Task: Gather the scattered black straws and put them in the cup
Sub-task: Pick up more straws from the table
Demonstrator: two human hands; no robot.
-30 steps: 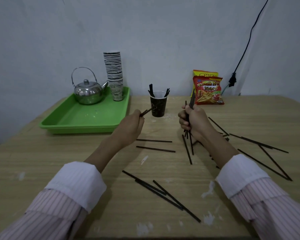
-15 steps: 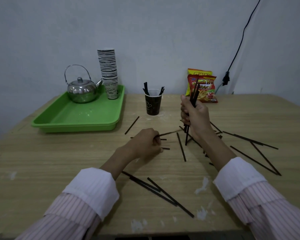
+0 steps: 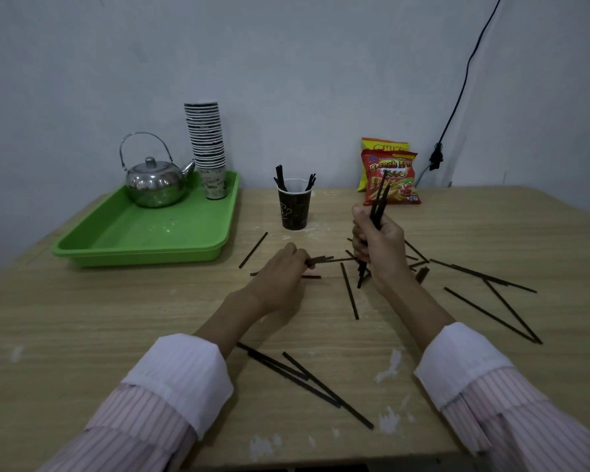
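Curled tight round an upright bundle of black straws: the fingers of the right hand, raised over the tabletop, to the right of the cup and nearer the person. Pinched at the fingers of the left hand: a blurred pinched group, lying level just above the tabletop and pointing toward the right hand; count not readable. Already loaded in the cup at far centre: a few cup straws leaning on the rim. Left to collect: a single straw beside the green tray, a centre straw, a crossed group well to the right, a near-edge group. Judged early-to-middle stage: both handfuls undelivered, most straws outside the cup.
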